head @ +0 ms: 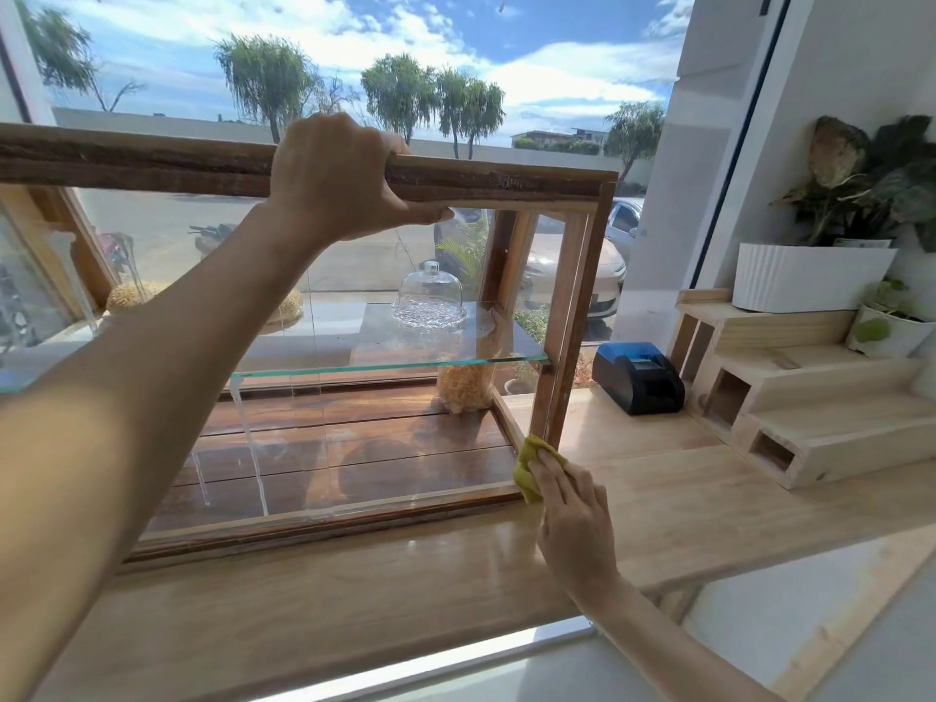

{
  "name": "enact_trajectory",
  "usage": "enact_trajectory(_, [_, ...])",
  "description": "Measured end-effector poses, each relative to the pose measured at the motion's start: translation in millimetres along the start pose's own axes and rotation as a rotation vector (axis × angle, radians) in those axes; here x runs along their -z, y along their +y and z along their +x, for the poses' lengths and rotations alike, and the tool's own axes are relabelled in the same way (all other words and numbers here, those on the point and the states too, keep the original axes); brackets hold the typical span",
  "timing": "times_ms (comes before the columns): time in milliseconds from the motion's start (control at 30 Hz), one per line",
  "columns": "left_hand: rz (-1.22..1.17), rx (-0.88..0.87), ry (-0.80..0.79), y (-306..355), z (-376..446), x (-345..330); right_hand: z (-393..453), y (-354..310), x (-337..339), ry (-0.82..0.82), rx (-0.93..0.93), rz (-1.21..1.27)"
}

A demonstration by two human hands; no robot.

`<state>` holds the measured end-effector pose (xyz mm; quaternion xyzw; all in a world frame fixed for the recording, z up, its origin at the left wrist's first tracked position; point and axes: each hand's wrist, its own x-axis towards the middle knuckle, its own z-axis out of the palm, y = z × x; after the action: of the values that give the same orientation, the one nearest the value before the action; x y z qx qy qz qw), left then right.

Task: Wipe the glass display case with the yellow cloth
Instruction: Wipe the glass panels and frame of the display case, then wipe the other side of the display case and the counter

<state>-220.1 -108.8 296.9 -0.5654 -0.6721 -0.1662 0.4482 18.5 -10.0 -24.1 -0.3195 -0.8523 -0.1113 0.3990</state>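
In the upper middle of the frame the left hand (337,177) clasps the top wooden rail of the glass display case (354,397), fingers curled over it and thumb beneath. At lower right of centre the right hand (567,504) presses the yellow cloth (529,466) with nearly straight fingers against the case's bottom right corner, where the frame meets the wooden counter (658,499).

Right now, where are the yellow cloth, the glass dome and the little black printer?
yellow cloth (527,471): head view, on the bare fold left of the fingers.
glass dome (429,291): head view, on its rounded side.
black printer (639,380): head view, on its front face.
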Motion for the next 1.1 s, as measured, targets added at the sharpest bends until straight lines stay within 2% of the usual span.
enact_trajectory(100, [0.001, 0.003, 0.009, 1, 0, -1, 8, -4, -3, -0.054, -0.045, -0.003])
enact_trajectory(300, [-0.019, 0.012, 0.041, 0, 0, -3, -8, -17, -25, -0.384, -0.153, -0.051])
enact_trajectory(567, [0.002, 0.015, 0.051, -1, 1, -7, 1, -29, -18, -0.556, -0.177, -0.183])
enact_trajectory(633, [0.009, 0.013, 0.042, -1, 2, -6, 9, -24, -9, -0.562, -0.212, -0.063])
enact_trajectory(700, [0.006, 0.007, 0.016, -1, 3, -5, 19, -20, 2, -0.580, -0.325, 0.057])
enact_trajectory(800, [-0.007, -0.020, -0.040, -7, 4, -4, 30, -24, 8, -0.480, -0.506, 0.326])
enact_trajectory(867, [-0.032, -0.055, -0.075, -11, 4, -1, 36, -39, 15, -0.364, -0.546, 0.472])
enact_trajectory(967, [-0.057, -0.094, -0.135, -20, 1, 4, 53, -67, 32, -0.176, -0.539, 0.545])
enact_trajectory(1100, [-0.063, -0.092, -0.187, -40, -8, 13, 78, -110, 49, 0.200, -0.402, 0.603])
